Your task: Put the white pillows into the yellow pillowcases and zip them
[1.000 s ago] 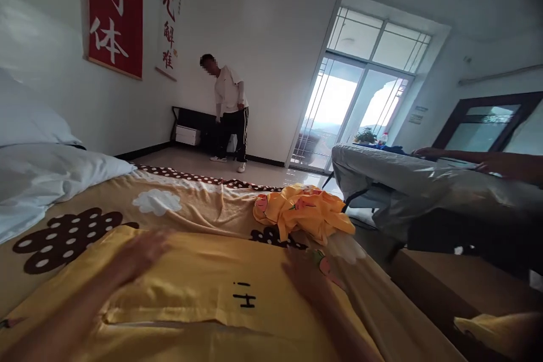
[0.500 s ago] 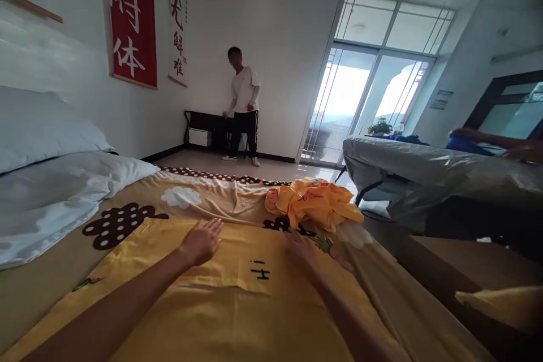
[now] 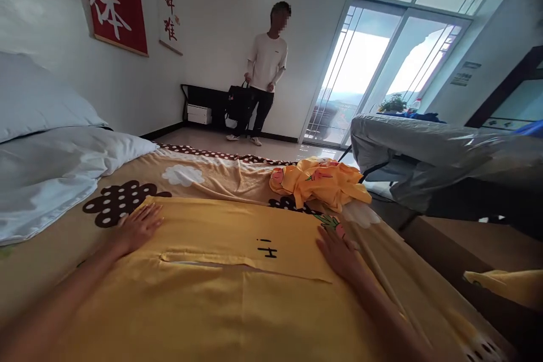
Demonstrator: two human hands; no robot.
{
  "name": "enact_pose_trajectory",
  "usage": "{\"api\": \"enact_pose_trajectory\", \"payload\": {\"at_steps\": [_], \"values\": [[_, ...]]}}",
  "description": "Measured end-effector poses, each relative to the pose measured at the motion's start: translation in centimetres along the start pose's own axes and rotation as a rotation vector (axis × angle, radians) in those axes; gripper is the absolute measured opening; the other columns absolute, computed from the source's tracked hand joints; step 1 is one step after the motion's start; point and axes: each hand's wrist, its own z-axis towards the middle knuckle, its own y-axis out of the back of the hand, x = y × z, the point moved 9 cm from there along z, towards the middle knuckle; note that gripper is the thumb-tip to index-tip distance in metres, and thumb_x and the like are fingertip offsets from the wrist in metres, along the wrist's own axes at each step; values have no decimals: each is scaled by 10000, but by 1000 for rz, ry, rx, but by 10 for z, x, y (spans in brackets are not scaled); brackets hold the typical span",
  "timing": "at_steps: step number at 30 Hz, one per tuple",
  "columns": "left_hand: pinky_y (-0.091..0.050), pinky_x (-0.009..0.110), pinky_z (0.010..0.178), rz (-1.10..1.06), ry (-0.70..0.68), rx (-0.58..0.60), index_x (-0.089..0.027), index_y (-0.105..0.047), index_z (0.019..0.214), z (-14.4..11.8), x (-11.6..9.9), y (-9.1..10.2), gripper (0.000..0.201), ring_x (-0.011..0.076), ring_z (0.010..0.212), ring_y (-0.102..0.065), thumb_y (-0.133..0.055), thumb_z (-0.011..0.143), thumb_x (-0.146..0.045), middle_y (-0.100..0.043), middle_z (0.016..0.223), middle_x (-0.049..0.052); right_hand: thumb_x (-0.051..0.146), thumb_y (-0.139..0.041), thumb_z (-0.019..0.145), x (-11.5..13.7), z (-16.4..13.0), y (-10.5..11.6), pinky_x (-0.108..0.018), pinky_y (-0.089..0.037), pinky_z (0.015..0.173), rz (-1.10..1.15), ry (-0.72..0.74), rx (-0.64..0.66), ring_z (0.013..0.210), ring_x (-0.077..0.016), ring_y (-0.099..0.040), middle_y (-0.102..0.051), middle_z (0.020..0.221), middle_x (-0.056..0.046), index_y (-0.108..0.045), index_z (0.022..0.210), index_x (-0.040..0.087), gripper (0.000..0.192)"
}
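Observation:
A yellow pillowcase-like cloth (image 3: 203, 305) lies spread flat before me, with "Hi" printed on it and a slit-like opening running across its middle. On its far left corner rests my left hand (image 3: 142, 225), palm down and fingers stretched out. My right hand (image 3: 339, 249) lies flat at the far right edge, beside a printed pineapple or carrot motif, fingers extended. Neither hand grips anything. Beyond the cloth a crumpled orange-yellow fabric (image 3: 322, 181) with pink and green prints sits in a heap on the patterned bedspread (image 3: 241, 178).
White pillows (image 3: 55, 153) lie at the left. At the right stands a plastic-covered bed (image 3: 394, 133), with a cardboard box (image 3: 458, 237) and another yellow cloth (image 3: 504, 285) nearer. A person (image 3: 269, 62) holding a black bag (image 3: 238, 104) stands by the far wall.
Both my hands have slid outward over the yellow cloth, left hand to the left and right hand to the right. The view has tilted down, and the person at the wall now shows a black bag.

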Motion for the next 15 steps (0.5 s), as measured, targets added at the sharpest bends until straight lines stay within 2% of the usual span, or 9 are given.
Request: {"api": "enact_pose_trajectory", "payload": {"at_steps": [2, 3, 4, 6, 7, 9, 11, 13, 15], "values": [[-126, 607, 1111, 95, 28, -18, -165, -478, 1364, -1, 4, 9, 522, 296, 1379, -320, -315, 895, -328, -387, 1472, 139, 418, -255, 921, -14, -1, 2, -531, -149, 1127, -52, -38, 1, 1408, -253, -257, -330, 1513, -112, -358, 1443, 182, 582], [-90, 614, 1114, 121, 26, -18, -116, -499, 1341, -1, -8, 16, 522, 314, 1371, -330, -336, 878, -295, -412, 1446, 175, 401, -269, 918, -13, -1, 3, -543, -165, 1118, -63, -39, 14, 1397, -271, -281, -349, 1500, -131, -373, 1434, 164, 578], [-61, 614, 1118, 124, 2, -30, -64, -521, 1311, -1, -28, 26, 520, 335, 1361, -341, -355, 861, -263, -440, 1414, 214, 364, -279, 914, -5, -1, 6, -550, -186, 1107, -62, -23, 29, 1381, -291, -310, -377, 1479, -158, -402, 1416, 139, 564], [-45, 625, 1114, 55, -116, -7, 9, -538, 1275, -2, -90, 40, 512, 377, 1358, -329, -374, 835, -198, -427, 1399, 271, 254, -287, 895, 25, -2, 13, -538, -224, 1091, -31, 48, 48, 1360, -309, -343, -417, 1442, -198, -471, 1364, 102, 526], [-68, 612, 1122, 22, -180, -15, -1, -492, 1327, -5, -126, 47, 528, 362, 1374, -305, -348, 863, -209, -376, 1441, 256, 206, -284, 883, 47, -3, 17, -510, -240, 1091, -13, 94, 46, 1363, -296, -339, -421, 1442, -192, -492, 1346, 104, 517], [-145, 521, 1152, -29, -298, 4, -115, -416, 1415, -14, -196, 49, 538, 279, 1401, -279, -299, 913, -269, -332, 1499, 145, 170, -287, 878, 100, -6, 21, -438, -259, 1096, 22, 185, 29, 1392, -234, -293, -379, 1483, -133, -469, 1367, 145, 523], [-226, 445, 1145, -75, -402, 51, -201, -386, 1440, -25, -250, 38, 533, 230, 1400, -291, -260, 942, -344, -324, 1511, 69, 258, -298, 920, 156, -10, 19, -354, -281, 1090, 84, 279, 32, 1400, -167, -277, -326, 1519, -84, -380, 1428, 190, 519], [-257, 406, 1135, -110, -469, 89, -239, -372, 1447, -30, -275, 24, 534, 204, 1397, -300, -220, 958, -392, -331, 1510, 37, 394, -277, 956, 199, -12, 15, -378, -262, 1100, 211, 357, 54, 1404, -178, -271, -315, 1521, -100, -321, 1459, 186, 546], [-228, 417, 1142, -133, -496, 97, -243, -348, 1457, -28, -265, 15, 545, 202, 1407, -276, -189, 967, -422, -307, 1522, 38, 480, -261, 961, 211, -8, 14, -407, -243, 1105, 247, 381, 56, 1403, -190, -270, -323, 1518, -89, -325, 1457, 205, 570]]}}
